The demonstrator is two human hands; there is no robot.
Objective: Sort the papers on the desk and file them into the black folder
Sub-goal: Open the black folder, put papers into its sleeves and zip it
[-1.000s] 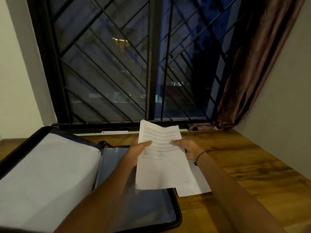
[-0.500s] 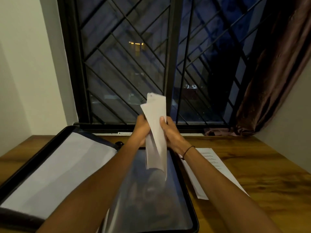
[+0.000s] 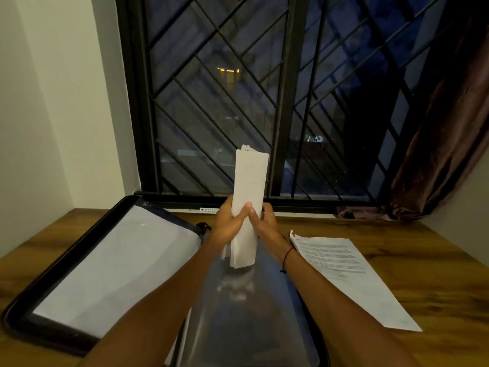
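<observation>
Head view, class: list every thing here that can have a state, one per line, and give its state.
black folder: open flat on the desk, a white sheet in its left half.
clear sleeve: lying on the folder's right half.
held papers: upright, bent narrow, lower edge at the sleeve.
left hand: grips the held papers.
right hand: grips the held papers.
printed papers: flat on the desk, right of the folder.
curtain: drawn aside.

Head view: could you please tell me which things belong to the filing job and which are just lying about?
Job:
- sheaf, upright, gripped by left hand and right hand
- folder, open on the desk
- printed sheets right of the folder

Lying about:
- curtain
- window grille
</observation>
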